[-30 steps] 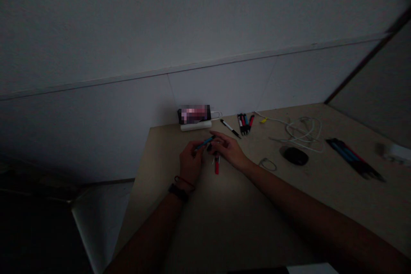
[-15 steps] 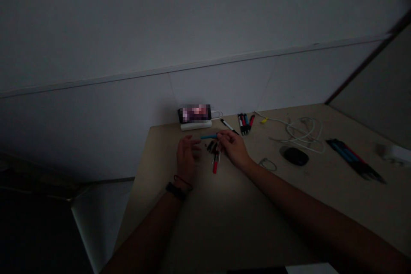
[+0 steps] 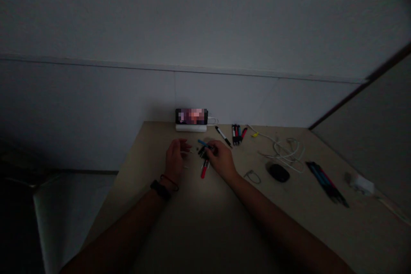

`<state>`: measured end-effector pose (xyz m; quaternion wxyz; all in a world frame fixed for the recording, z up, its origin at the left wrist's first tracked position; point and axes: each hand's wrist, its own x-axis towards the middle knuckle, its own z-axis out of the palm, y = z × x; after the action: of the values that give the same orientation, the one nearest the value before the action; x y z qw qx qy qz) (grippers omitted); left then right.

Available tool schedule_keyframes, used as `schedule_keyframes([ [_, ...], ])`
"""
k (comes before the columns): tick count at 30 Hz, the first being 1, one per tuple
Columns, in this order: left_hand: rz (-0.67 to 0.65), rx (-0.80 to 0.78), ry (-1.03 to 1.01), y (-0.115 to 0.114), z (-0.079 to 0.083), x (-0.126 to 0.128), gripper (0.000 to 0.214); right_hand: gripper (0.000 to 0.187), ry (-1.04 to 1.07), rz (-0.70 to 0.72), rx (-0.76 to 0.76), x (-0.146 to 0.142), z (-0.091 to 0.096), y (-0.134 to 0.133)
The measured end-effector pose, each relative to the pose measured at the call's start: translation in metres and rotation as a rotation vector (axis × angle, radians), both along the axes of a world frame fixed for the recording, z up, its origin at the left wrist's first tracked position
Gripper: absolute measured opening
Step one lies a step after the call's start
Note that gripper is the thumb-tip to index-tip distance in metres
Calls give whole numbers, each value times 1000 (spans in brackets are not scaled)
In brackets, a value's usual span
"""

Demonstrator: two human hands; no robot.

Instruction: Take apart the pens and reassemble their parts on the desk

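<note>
My right hand [image 3: 221, 159] pinches a blue pen barrel [image 3: 202, 142] between thumb and fingers, just above the desk. Below it lies a small pile of pen parts: dark pieces [image 3: 201, 151] and a red barrel [image 3: 203, 172] pointing toward me. My left hand [image 3: 175, 157], with a dark band and a red cord at its wrist, hovers left of the pile. Its fingers are loosely curled and apart, and I see nothing held in them. Thin pale slivers [image 3: 192, 151] show beside its fingertips; the dim light hides what they are.
A phone [image 3: 192, 116] leans on a white block [image 3: 191, 128] near the wall. Behind the pile lie a white-and-black pen [image 3: 223, 136] and a row of pens [image 3: 236, 134]. To the right are a tangled white cable [image 3: 285, 150], a black mouse [image 3: 278, 172] and more pens [image 3: 326, 183].
My right hand has lowered the blue barrel closer to the pile and tilted it. The left hand stays left of the pile, its fingers a little more curled. The camera view has levelled.
</note>
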<state>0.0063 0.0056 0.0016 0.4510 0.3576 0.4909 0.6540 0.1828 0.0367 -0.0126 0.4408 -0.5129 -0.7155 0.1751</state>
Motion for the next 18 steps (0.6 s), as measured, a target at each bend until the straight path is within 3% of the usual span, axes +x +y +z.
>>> schedule_keyframes([
  [5,-30,-102,-239,3,8,-6,58,17,-52,-1,19,0,2,-2],
  [9,-102,-147,-546,-1,22,-12,56,19,-29,18,68,-2,12,-10],
  [14,-239,-79,-822,-5,38,-25,67,17,-41,327,54,-20,23,-40],
  [18,-210,-2,-852,-1,39,-38,72,17,-118,566,10,-35,25,-64],
])
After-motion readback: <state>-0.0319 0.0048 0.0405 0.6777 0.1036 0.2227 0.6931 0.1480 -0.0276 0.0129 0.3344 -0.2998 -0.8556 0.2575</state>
